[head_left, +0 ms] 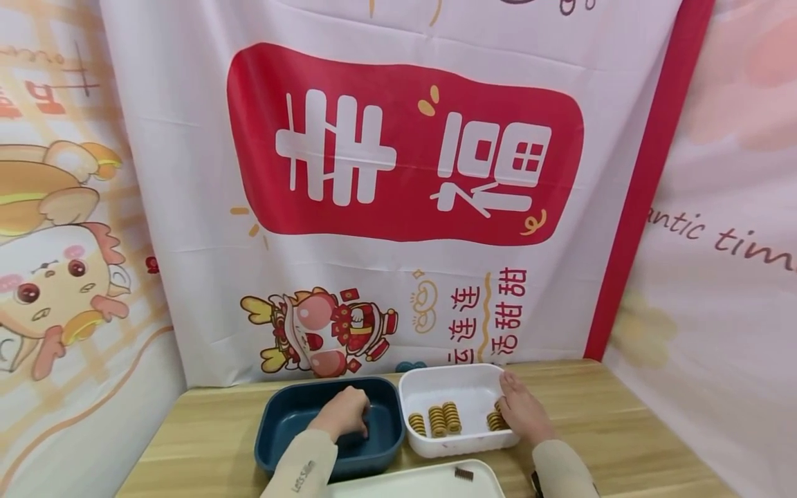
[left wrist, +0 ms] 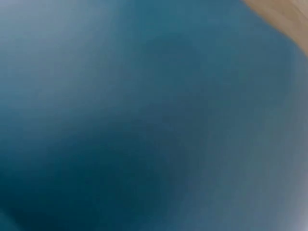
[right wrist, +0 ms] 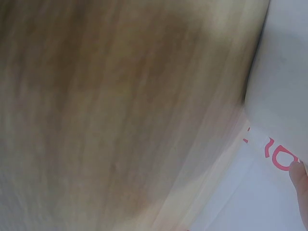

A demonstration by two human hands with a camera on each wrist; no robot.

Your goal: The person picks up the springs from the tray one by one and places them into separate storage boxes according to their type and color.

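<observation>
Head view: left hand (head_left: 350, 415) left of white box (head_left: 457, 445), right hand (head_left: 526, 413) touching its right side beside ridged stack (head_left: 495, 421); can't tell either grip.

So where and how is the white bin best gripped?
I'd probably take the white bin by its right-hand rim, from the right: the raised edge suits clasping fingers, the blue bin crowds its left side, and the white tray sits close in front. The right hand grips there.

Item count.
Two basins (head_left: 429, 391), one tray (head_left: 398, 485), two hands (head_left: 525, 409), one dark piece (head_left: 463, 474) and at least four yellow-brown stacks (head_left: 438, 420) are counted.
</observation>
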